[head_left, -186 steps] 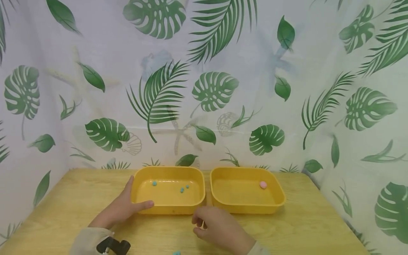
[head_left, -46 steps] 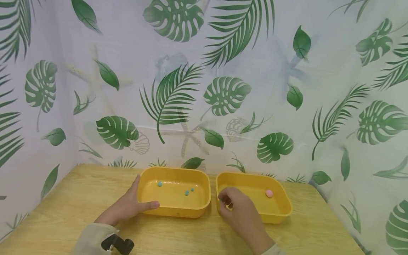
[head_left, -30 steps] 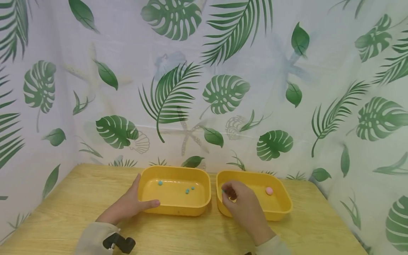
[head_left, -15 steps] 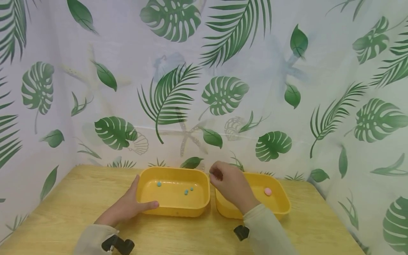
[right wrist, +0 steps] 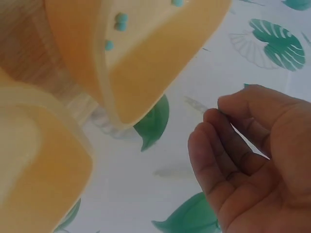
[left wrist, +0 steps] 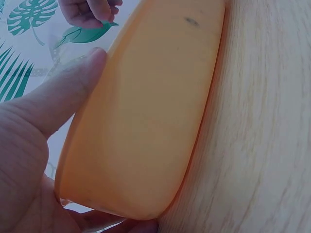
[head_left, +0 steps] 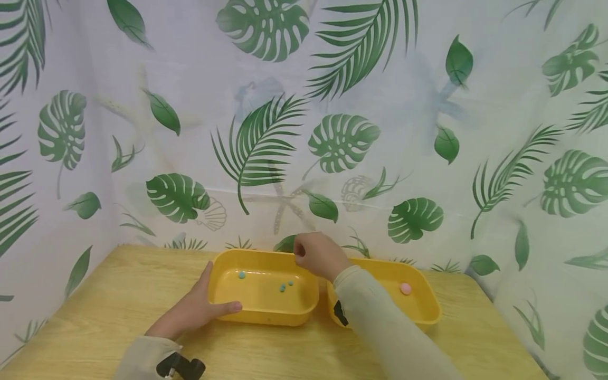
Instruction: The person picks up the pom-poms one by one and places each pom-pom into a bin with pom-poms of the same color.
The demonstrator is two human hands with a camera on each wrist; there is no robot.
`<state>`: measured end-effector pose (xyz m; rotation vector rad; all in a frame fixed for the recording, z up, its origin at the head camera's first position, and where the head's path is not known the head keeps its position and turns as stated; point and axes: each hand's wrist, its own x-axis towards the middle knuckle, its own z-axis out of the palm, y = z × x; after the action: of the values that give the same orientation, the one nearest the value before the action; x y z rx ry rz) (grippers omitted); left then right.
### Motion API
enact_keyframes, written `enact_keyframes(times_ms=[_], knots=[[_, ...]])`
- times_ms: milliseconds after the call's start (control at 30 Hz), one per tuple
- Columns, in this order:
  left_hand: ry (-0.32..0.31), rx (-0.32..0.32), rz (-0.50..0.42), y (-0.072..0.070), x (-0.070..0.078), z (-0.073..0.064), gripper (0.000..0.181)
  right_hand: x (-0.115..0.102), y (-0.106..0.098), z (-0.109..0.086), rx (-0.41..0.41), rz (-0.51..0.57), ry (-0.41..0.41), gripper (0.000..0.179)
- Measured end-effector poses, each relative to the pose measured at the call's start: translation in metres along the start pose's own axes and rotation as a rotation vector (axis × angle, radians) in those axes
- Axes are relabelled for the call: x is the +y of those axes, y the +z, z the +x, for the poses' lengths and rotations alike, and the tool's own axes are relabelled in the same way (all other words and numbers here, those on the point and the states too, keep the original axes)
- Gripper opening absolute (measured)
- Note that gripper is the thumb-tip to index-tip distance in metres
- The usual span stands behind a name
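Note:
My left hand (head_left: pixel 192 309) grips the left end of the left yellow tray (head_left: pixel 263 317), thumb along the front rim and fingers round the end. Inside that tray lie a blue ball (head_left: pixel 241 275) at the left and several smaller blue bits (head_left: pixel 282 288) towards the right. Over the tray's back right corner is my right hand (head_left: pixel 320 255), thumb and fingertips drawn together. A small blue ball showed at those fingertips a second ago; fingers hide it now. In the right wrist view the right hand (right wrist: pixel 257 145) is beside the trays, against the leaf-print backdrop.
The right yellow tray (head_left: pixel 429 316) stands beside the left one across a narrow gap, with a pink ball (head_left: pixel 405 288) inside. My right forearm (head_left: pixel 389 327) crosses its left part. Behind the wooden table (head_left: pixel 85 316) hangs a leaf-print cloth (head_left: pixel 285 105).
From near the table front, my right hand has risen past the right tray, a blue ball showing at its fingertips, then moved left to the left tray's back corner. The left hand keeps its grip.

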<state>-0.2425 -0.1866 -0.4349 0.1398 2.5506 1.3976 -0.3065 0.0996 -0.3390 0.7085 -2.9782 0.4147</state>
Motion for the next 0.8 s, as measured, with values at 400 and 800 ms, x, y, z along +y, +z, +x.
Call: enact_keyframes(times_ms=[400,800], knots=[[0.003,0.011,0.011,0.000,0.000,-0.002,0.138,-0.005,0.029,0.043,-0.231,-0.223,-0.049,0.023],[0.000,0.014,-0.016,0.000,-0.002,-0.001,0.137,-0.005,0.077,0.052,-0.294,-0.468,-0.106,0.028]])
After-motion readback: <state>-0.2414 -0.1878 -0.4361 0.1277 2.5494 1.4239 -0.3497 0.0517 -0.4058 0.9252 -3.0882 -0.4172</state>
